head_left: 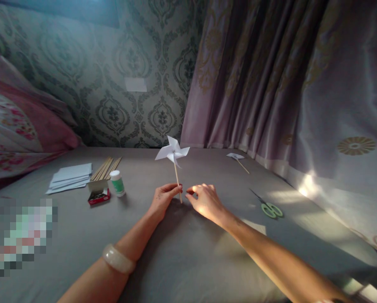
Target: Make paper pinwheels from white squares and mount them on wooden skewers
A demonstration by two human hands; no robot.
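A white paper pinwheel (173, 152) on a thin wooden stick stands nearly upright in the middle of the view. My left hand (165, 198) pinches the stick near its lower end, between thumb and fingers. Just right of the stick, my right hand (206, 200) hovers with thumb and fingers bent and a gap between them. It appears to hold nothing and is apart from the stick. A second paper pinwheel (235, 156) lies on the bedsheet farther back on the right.
Left of my hands are stacked white paper (70, 176), several wooden sticks (104, 169), an opened red box (99, 196) of small metal pieces and a white-and-green bottle (117, 184). Green-handled scissors (270, 209) lie at the right. A curtain (239, 75) borders the right side.
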